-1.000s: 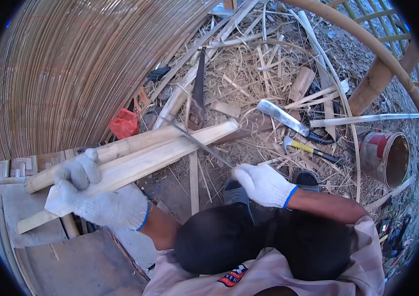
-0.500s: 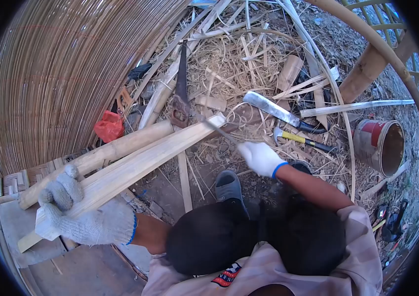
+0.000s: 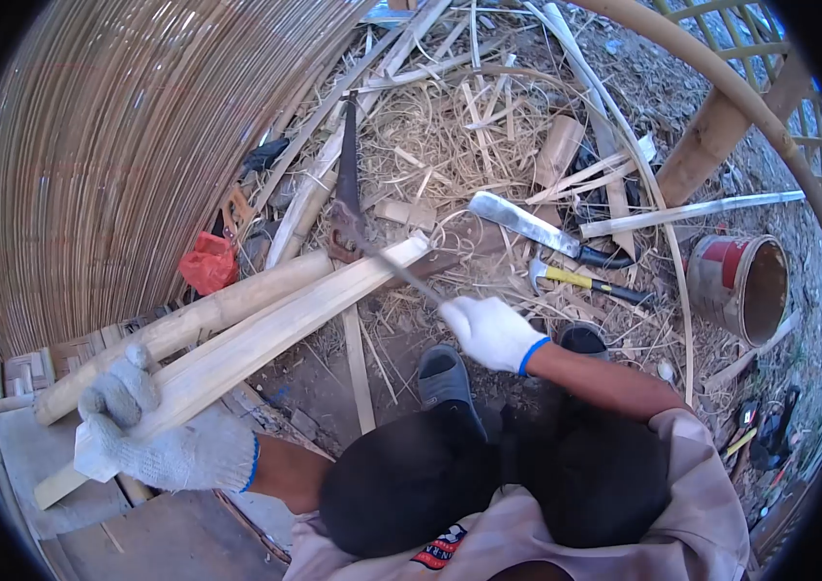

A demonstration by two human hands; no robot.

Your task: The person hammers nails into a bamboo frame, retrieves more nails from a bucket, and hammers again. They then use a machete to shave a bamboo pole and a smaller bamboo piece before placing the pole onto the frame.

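Note:
My left hand (image 3: 154, 436), in a knitted work glove, is closed round the near end of a pale split bamboo piece (image 3: 275, 334), which slants up and away to the right. In my gloved right hand (image 3: 495, 334) is a knife (image 3: 403, 276), its narrow blade smeared by motion and its handle hidden by the fingers. The blade crosses the bamboo near its far end; whether it touches cannot be made out. Behind that piece lies a round bamboo pole (image 3: 188, 320).
A handsaw (image 3: 349, 165), a machete (image 3: 522, 218) and a yellow-and-black hammer (image 3: 585, 283) lie among bamboo shavings (image 3: 420, 126). At the right a bucket (image 3: 721, 290) rests tipped. A slatted screen (image 3: 139, 145) curves along the left, with a red bag (image 3: 208, 263) beside it.
My right hand and the knife have moved left and slightly down, so the blade lies farther across the bamboo. My left hand keeps its grip. The whole view has shifted slightly.

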